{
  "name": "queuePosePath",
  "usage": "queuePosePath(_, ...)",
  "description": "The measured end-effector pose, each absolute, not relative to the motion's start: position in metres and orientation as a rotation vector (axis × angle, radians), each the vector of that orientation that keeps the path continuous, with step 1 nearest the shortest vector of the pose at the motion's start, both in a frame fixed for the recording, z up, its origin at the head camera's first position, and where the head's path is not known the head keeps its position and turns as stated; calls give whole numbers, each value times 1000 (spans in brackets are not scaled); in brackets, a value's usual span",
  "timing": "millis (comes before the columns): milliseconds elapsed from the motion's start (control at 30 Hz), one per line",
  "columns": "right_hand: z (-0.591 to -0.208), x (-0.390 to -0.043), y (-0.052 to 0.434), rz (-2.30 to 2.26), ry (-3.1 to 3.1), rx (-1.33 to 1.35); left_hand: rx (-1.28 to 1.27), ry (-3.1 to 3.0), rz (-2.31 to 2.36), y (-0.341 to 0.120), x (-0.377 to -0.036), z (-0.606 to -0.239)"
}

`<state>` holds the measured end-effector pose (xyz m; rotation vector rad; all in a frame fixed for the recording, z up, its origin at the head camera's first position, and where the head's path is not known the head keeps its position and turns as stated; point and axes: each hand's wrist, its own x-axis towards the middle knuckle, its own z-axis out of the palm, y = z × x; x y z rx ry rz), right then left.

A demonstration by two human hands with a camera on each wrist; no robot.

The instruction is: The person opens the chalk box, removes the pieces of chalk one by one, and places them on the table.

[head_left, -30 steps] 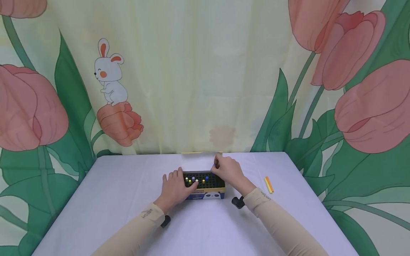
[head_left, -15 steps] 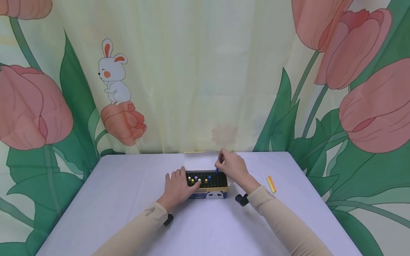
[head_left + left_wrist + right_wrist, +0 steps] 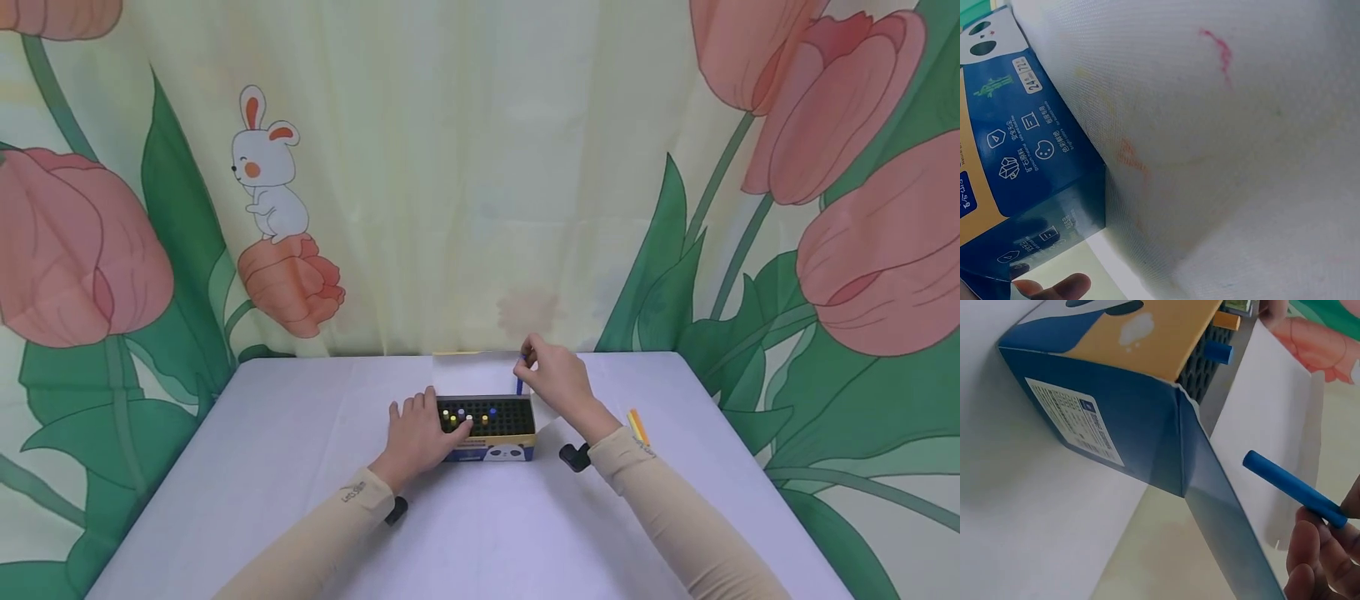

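In the head view a chalk box point(image 3: 510, 452) stands on the table with its lid up at the back. Its dark holder point(image 3: 510, 423) is full of small holes. Several chalk sticks poke up from it, a yellow one point(image 3: 485, 419) and a blue one point(image 3: 493, 412) among them. My left hand point(image 3: 415, 433) grips the box's left end, thumb on the front rim and fingers toward the back. My right hand point(image 3: 558, 379) pinches one end of a blue chalk stick point(image 3: 1291, 485) between thumb and fingertips. The stick's free end is above the holder's back right corner.
An orange chalk stick point(image 3: 638, 426) and a yellow one lie on the table point(image 3: 480, 533) at the right, partly behind my right sleeve. The white inside of the raised lid point(image 3: 472, 375) stands behind the box. A printed curtain point(image 3: 420, 183) hangs beyond the table.
My right hand has risen and moved a little to the right with the blue chalk stick, whose lower end has lifted off the holder. My left hand stays on the box.
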<state>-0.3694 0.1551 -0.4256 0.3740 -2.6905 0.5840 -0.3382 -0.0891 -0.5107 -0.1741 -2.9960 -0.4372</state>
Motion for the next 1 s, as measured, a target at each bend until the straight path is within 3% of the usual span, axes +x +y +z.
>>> queuePosePath(1000, -420, -375, 185, 498, -2501, 461, -183, -2980, -454, -90, -338, -513)
